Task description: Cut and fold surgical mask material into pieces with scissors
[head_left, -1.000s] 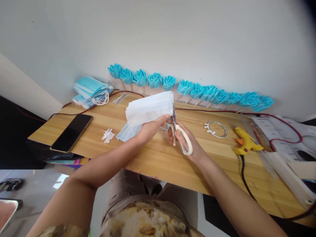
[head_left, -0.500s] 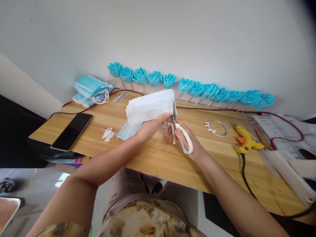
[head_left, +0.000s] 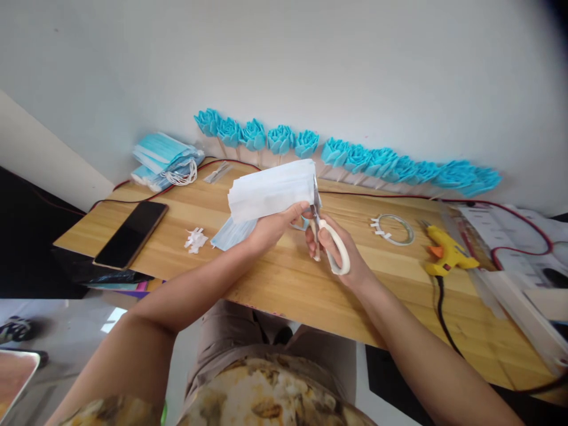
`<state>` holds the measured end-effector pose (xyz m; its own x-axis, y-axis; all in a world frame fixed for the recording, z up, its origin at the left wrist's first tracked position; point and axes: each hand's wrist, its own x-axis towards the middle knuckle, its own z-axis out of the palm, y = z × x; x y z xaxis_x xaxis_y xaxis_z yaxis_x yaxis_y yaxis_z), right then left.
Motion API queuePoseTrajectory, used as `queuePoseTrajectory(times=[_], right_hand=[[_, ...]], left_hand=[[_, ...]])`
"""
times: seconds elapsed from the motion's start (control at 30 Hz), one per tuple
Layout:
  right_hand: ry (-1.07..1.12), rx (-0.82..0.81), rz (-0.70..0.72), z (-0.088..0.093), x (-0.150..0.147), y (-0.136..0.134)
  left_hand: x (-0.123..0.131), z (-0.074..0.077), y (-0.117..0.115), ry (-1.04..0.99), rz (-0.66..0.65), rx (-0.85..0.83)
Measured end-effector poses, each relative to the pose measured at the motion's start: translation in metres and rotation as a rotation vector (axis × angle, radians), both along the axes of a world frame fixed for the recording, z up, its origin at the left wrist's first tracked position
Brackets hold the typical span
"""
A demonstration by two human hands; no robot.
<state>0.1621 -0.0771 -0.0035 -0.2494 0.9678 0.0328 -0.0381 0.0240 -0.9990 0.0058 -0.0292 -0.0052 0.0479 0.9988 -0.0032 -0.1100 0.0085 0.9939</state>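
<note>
My left hand (head_left: 277,228) grips the near edge of a face mask (head_left: 270,192), spread out with its whitish side showing. My thumb lies on top of it, and the fingers beneath are mostly hidden. In my right hand (head_left: 341,245) is a pair of scissors (head_left: 336,247) with cream handles. Their blades lie along the mask's right edge, close to my left thumb. Below the spread mask, a pale blue mask (head_left: 233,232) rests on the table, partly covered by my left hand.
Blue flowers on sticks (head_left: 280,139) line the wall. Bagged masks (head_left: 166,157), a phone (head_left: 132,235) and white scraps (head_left: 195,239) lie on the left. A tape ring (head_left: 402,231) and a yellow glue gun (head_left: 448,253) with its cord are on the right of the wooden table (head_left: 275,290).
The scissor handles have come a little closer together at the mask's right edge. Both hands keep their hold, and the whole view has shifted slightly.
</note>
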Motion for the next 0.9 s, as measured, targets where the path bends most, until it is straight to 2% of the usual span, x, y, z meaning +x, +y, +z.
queuePoseTrajectory(times=[0.43,0.9], right_hand=[[0.021,-0.045,-0.066,0.0022,-0.0029,-0.0012],[0.044,-0.092,-0.133,0.0009,-0.0056,-0.0022]], left_hand=[[0.0015,0.0036,0.0012,-0.07,-0.019,0.032],[0.0015,0.0068,-0.0001,-0.052,-0.024,0.026]])
